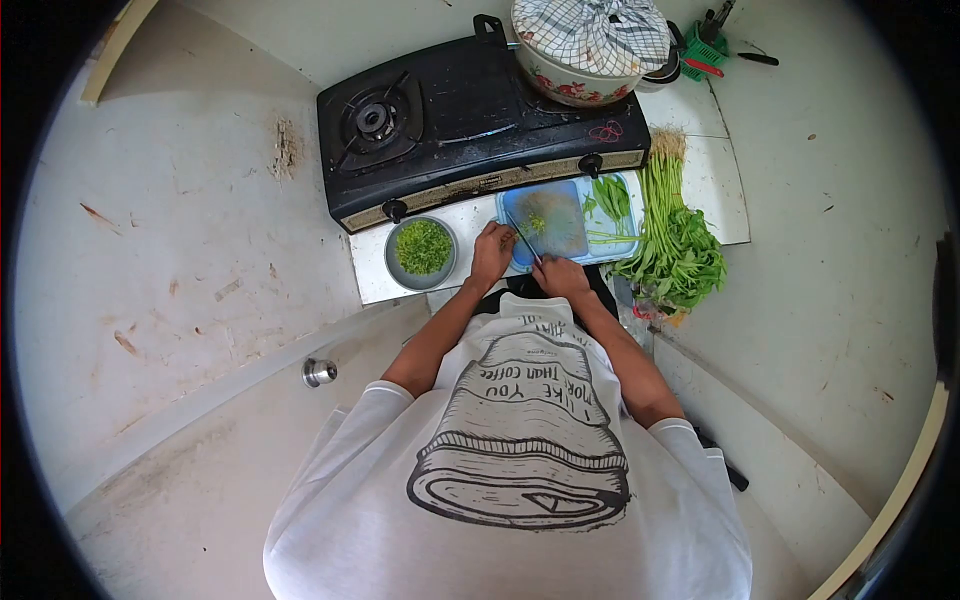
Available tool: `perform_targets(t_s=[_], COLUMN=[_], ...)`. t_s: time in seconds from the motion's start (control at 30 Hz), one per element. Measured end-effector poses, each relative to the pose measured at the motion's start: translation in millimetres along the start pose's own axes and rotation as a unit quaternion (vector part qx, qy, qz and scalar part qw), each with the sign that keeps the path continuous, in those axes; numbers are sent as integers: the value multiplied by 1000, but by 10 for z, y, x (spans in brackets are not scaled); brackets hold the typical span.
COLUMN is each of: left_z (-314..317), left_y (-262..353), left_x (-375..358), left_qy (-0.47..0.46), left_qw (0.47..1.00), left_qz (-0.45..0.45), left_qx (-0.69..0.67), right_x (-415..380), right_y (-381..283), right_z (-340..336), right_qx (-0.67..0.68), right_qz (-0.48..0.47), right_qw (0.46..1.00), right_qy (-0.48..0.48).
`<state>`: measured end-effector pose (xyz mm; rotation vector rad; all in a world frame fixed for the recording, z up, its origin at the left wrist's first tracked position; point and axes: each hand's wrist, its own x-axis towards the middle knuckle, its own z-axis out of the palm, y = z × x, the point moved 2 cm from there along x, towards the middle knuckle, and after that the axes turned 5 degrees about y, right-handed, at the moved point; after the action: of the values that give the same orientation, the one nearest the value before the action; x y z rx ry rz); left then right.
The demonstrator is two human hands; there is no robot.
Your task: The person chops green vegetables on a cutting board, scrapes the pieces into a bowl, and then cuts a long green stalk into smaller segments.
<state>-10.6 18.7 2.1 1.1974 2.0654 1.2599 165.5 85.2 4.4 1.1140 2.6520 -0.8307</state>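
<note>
My right hand (pixel 562 276) is wrapped round the handle of a knife (pixel 524 236), whose blade points up and left over a worn blue cutting board (pixel 565 225). Just left of the blade, my left hand (pixel 492 252) has its fingers drawn together at the board's edge; what they grip, if anything, is too small to tell. A little heap of chopped greens (pixel 537 224) lies on the board beyond the knife. Leafy stems (pixel 611 200) rest at the right of the blue tray (pixel 628 249) under the board. Left of my left hand, a grey bowl (pixel 391 262) holds finely chopped greens (pixel 423 247).
A black two-burner stove (pixel 455 100) stands behind the board. On its right burner sits a flowered pot (pixel 575 88) with a checked cloth (pixel 590 35) tied on top. To the right lies a large bunch of leafy greens (pixel 680 245). A green basket (pixel 704 52) holds utensils at the back.
</note>
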Motion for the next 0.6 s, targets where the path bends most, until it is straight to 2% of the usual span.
perform_targets(t_s=[0.6], left_z=[35], left_y=[-60], left_x=[24], left_qy=[3], left_qw=[1000], left_qz=[-14], left_qx=[-15], right_x=[143], right_y=[-64], right_z=[-36], right_qx=[-3], right_qz=[-37], right_qw=[999], right_qy=[16])
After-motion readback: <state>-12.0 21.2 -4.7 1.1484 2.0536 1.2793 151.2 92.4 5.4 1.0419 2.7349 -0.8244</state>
